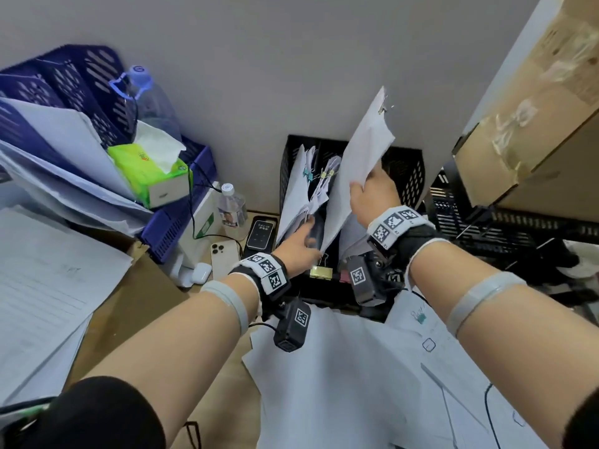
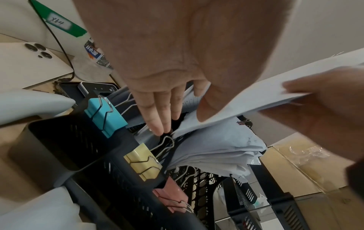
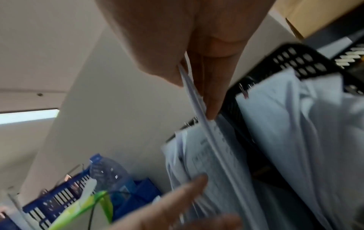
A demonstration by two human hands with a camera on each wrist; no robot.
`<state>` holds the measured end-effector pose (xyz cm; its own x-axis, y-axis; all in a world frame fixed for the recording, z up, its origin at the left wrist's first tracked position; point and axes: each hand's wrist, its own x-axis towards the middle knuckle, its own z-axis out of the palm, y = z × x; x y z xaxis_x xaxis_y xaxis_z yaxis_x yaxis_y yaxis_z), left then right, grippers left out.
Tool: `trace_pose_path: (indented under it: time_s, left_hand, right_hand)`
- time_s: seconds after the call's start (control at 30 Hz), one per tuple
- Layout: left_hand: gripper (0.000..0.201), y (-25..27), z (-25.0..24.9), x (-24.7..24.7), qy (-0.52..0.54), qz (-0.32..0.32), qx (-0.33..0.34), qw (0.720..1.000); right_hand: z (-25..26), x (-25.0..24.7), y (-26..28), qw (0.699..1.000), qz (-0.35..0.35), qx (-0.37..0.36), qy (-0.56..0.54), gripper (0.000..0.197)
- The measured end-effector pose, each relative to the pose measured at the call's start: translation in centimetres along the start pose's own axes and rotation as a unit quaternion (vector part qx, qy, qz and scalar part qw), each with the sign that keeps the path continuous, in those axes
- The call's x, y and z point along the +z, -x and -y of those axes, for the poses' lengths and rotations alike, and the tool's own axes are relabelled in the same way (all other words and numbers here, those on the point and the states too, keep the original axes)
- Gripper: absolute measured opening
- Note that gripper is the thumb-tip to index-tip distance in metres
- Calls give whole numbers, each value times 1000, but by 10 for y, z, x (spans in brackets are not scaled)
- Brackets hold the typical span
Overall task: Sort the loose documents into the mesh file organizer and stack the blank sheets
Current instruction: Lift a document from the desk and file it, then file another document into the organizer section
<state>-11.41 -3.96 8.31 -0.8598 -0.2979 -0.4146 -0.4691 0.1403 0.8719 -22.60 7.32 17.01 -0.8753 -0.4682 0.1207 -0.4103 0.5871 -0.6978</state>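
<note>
A black mesh file organizer (image 1: 406, 170) stands against the wall, its slots holding clipped paper bundles (image 1: 296, 189). My right hand (image 1: 372, 192) pinches a clipped white document (image 1: 356, 157) between thumb and fingers, holding it tilted above the organizer's middle slot; the same document (image 3: 197, 102) shows edge-on in the right wrist view. My left hand (image 1: 299, 243) reaches into the organizer with straight fingers (image 2: 155, 113), pressing the filed bundles (image 2: 212, 146) aside. Teal, yellow and pink binder clips (image 2: 143, 161) sit on the organizer's front wall. Loose sheets (image 1: 340, 367) lie on the desk below my arms.
Blue plastic trays (image 1: 181, 222) with papers, a green tissue pack (image 1: 152, 170) and a large water jug stand at the left. A small bottle (image 1: 231, 209), two phones (image 1: 223, 256) and an earbud case lie beside the organizer. A cardboard box (image 1: 534, 108) on black trays crowds the right.
</note>
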Motion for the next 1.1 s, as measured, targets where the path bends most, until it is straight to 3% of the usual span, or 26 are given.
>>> trace_pose_path:
  time_s: [0.13, 0.27, 0.4, 0.53, 0.6, 0.7, 0.83, 1.0, 1.1]
  left_hand:
    - [67, -1, 4, 0, -8, -10, -8, 1000]
    - [64, -6, 8, -1, -7, -14, -12, 1000]
    - [56, -6, 14, 1, 4, -1, -21, 1000]
    - [32, -3, 18, 4, 3, -11, -32, 999]
    - [24, -1, 20, 8, 8, -6, -33, 999]
    - [16, 5, 21, 17, 16, 12, -27, 999]
    - [14, 12, 25, 42, 22, 79, -7, 997]
    - [23, 12, 31, 94, 17, 164, -12, 986]
    - [24, 6, 36, 136, -12, 203, -24, 979]
  right_hand:
    - [-25, 32, -4, 994, 92, 27, 61, 14]
    - [-31, 35, -3, 987, 140, 51, 64, 14]
    - [-29, 36, -5, 992, 95, -3, 85, 23]
    - [-29, 37, 2, 986, 97, -46, 128, 22]
    - [-35, 38, 8, 989, 107, -41, 97, 21]
    - [-49, 36, 25, 995, 100, 9, -15, 29]
    - [-80, 23, 54, 990, 44, 99, -90, 11]
    - [-148, -3, 104, 972, -10, 217, -94, 16]
    - [-204, -18, 138, 951, 10, 306, -43, 15]
